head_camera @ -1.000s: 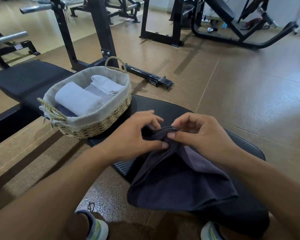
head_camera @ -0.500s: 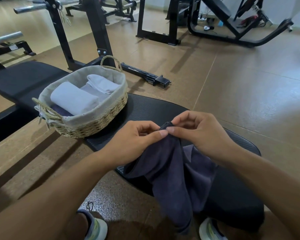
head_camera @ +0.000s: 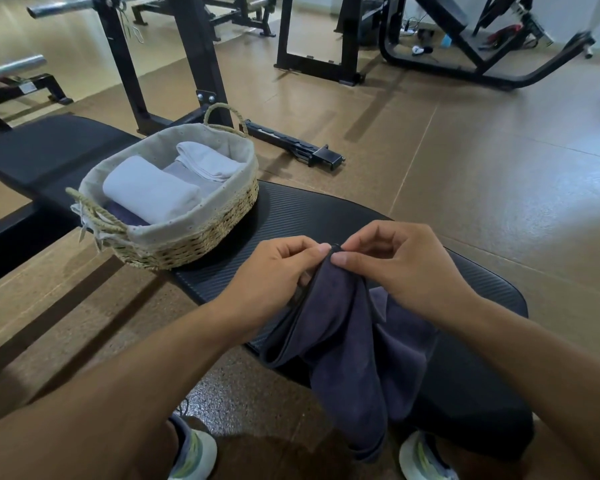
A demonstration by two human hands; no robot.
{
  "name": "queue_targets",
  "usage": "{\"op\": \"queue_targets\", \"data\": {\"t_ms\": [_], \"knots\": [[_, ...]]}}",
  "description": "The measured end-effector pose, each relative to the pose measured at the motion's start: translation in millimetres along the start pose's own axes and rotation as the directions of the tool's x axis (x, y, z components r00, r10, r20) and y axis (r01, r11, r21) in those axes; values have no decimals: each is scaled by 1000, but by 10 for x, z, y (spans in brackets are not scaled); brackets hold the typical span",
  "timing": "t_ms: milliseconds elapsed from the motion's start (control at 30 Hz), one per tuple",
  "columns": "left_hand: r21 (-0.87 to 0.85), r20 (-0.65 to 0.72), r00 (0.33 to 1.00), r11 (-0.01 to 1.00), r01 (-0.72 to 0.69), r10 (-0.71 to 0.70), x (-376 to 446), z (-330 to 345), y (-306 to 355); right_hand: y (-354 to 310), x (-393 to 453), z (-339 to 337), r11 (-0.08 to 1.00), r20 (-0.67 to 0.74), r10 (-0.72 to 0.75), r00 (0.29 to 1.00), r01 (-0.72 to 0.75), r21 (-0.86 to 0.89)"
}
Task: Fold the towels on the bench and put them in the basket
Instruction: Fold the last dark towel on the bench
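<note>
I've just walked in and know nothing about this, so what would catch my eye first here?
First, the two hands at the centre: the left hand and right hand pinch the top edge of a dark towel, which hangs down over the black bench. Next, to the left on the bench, a woven basket holding folded white towels.

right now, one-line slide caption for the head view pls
Both hands, left and right, pinch a dark towel over the bench beside a basket of folded towels.
</note>
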State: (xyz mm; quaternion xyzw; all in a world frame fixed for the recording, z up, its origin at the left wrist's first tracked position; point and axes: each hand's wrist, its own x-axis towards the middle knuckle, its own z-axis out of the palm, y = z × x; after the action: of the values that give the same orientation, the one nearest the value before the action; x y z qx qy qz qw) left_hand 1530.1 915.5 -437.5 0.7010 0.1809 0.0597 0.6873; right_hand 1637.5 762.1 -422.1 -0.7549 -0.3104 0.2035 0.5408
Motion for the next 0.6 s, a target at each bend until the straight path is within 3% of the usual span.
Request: {"op": "queue_targets", "data": {"t_ms": [600], "knots": [[-93, 58, 995, 992, 82, -77, -11, -10, 61, 35, 13, -34, 990, 111, -57, 992, 71, -123]]}}
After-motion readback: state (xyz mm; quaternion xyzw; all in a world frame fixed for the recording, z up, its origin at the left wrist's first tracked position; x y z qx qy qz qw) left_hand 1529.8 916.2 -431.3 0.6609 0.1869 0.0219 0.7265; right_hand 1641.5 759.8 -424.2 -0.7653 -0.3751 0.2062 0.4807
